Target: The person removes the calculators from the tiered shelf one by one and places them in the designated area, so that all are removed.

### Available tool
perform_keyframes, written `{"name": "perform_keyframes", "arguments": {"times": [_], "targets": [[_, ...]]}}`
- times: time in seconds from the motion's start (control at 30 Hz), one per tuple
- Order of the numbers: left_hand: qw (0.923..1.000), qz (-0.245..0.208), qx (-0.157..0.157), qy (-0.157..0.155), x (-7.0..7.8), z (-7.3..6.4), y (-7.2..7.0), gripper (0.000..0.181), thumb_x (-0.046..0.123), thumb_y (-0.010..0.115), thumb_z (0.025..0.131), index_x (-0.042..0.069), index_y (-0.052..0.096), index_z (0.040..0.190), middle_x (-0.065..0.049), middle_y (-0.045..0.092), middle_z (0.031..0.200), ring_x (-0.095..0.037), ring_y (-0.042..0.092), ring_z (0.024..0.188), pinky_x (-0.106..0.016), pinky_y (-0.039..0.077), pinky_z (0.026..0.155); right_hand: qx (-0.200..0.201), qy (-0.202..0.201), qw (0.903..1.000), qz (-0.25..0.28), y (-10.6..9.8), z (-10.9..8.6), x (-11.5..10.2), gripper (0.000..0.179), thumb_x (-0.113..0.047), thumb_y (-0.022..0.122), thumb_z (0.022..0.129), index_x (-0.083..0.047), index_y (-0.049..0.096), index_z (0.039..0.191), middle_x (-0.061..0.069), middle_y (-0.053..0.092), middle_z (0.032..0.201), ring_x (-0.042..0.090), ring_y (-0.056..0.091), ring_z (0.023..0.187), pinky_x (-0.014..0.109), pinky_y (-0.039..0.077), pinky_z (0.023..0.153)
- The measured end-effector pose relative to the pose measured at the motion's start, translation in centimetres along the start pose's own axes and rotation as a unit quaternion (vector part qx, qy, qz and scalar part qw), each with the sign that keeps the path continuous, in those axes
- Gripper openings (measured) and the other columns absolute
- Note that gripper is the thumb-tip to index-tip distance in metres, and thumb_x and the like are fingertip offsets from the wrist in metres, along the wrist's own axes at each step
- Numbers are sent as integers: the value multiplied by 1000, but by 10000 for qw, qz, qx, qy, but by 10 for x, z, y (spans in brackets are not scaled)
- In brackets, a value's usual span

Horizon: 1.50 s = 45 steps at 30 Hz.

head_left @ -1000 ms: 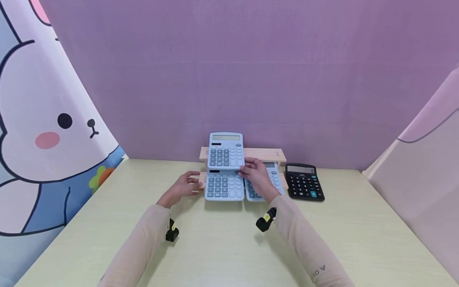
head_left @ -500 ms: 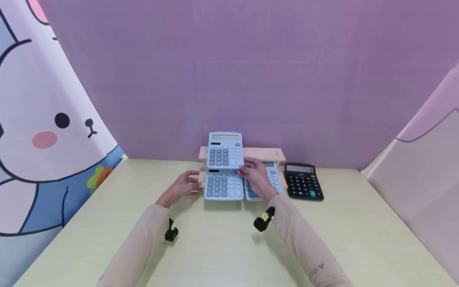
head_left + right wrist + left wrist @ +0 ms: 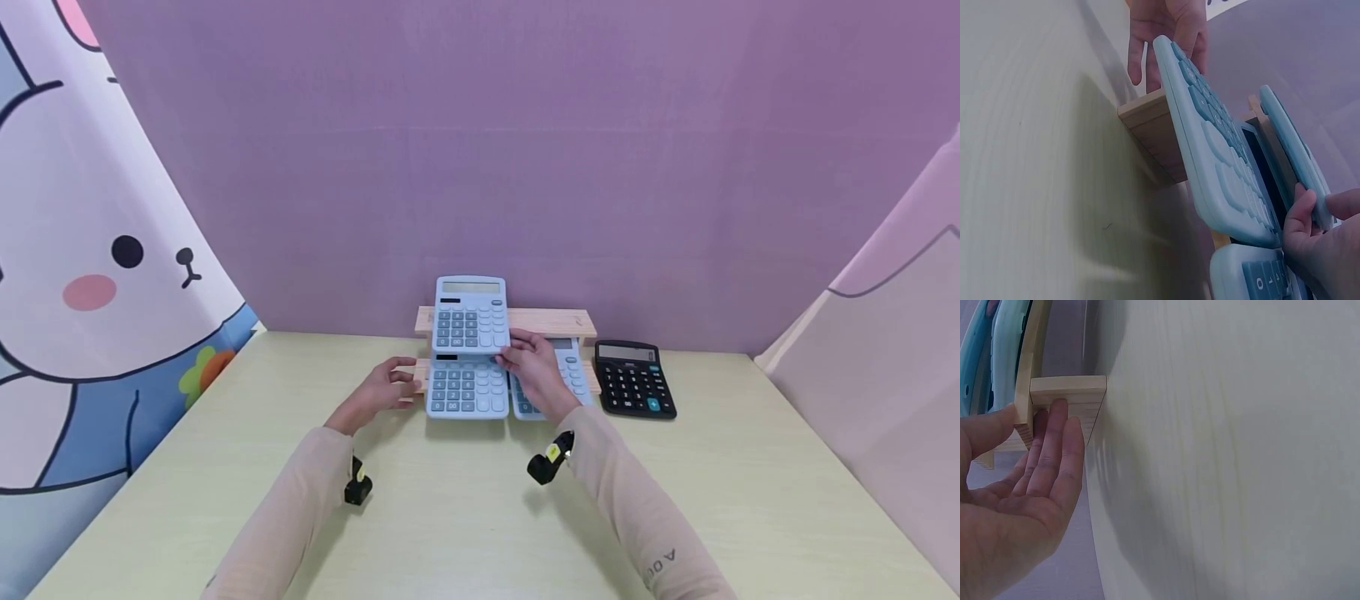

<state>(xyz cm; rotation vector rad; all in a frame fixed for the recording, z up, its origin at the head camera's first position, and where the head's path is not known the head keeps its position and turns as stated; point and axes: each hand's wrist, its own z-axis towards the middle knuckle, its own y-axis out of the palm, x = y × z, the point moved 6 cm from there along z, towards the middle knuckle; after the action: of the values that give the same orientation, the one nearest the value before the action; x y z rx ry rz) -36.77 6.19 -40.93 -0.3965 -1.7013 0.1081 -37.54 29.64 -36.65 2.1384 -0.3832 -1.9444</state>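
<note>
A wooden two-tier stand (image 3: 551, 321) holds light blue calculators. One upper calculator (image 3: 471, 315) leans on its top tier at the left. Below it are a lower left calculator (image 3: 467, 390) and a lower right calculator (image 3: 576, 375), partly covered by my right hand (image 3: 536, 367). That hand pinches the upper calculator's lower right corner between thumb and fingers, as the right wrist view shows. At the stand's left end, my left hand (image 3: 378, 392) has its thumb on the front of the slat (image 3: 1024, 415) and its fingers curved behind it.
A black calculator (image 3: 636, 379) lies on the pale table (image 3: 465, 508) just right of the stand. A purple backdrop (image 3: 525, 167) rises close behind the stand. Printed cloth (image 3: 97, 350) hangs along the left side.
The head view has shifted very slightly. Both hands and the calculators keep the same places; the right wrist has turned a little.
</note>
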Motion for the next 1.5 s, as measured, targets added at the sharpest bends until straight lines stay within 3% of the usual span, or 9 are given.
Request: {"name": "perform_keyframes", "arguments": {"times": [0.27, 0.77, 1.1, 1.3, 1.5], "targets": [[10000, 14, 8, 28, 0, 0, -1, 52, 5, 52, 91, 6, 29, 138, -22, 46, 125, -31, 58, 106, -37, 54, 85, -5, 27, 10000, 25, 0, -1, -1, 41, 10, 52, 85, -3, 43, 124, 9, 52, 101, 16, 57, 80, 22, 52, 76], [10000, 12, 1, -12, -2, 3, 0, 54, 5, 54, 90, 6, 29, 138, -20, 47, 122, -24, 59, 98, -37, 54, 86, -189, -33, 9996, 216, -4, -6, -11, 45, 12, 50, 84, -1, 42, 126, 10, 52, 106, 15, 56, 84, 23, 52, 83], [10000, 27, 9, -45, -4, 5, 0, 53, 5, 54, 90, 6, 29, 138, -20, 46, 122, -27, 59, 101, -37, 54, 87, -250, -141, 9995, 132, -16, -11, -16, 47, 14, 48, 83, 2, 40, 128, 9, 53, 100, 13, 56, 76, 21, 51, 73], [10000, -51, -27, 34, -2, 3, 0, 53, 3, 53, 90, 4, 29, 138, -21, 46, 121, -29, 59, 102, -38, 53, 88, -221, -76, 9996, 146, -26, -16, -18, 48, 13, 48, 84, 1, 40, 129, 10, 54, 105, 13, 57, 80, 21, 53, 76], [10000, -25, -6, 3, -1, 2, 0, 53, 4, 53, 90, 4, 29, 138, -21, 47, 120, -29, 60, 101, -39, 53, 88, -270, -58, 9996, 98, -36, -18, -20, 50, 14, 48, 83, 1, 39, 131, 6, 56, 98, 12, 57, 78, 19, 52, 74]]}}
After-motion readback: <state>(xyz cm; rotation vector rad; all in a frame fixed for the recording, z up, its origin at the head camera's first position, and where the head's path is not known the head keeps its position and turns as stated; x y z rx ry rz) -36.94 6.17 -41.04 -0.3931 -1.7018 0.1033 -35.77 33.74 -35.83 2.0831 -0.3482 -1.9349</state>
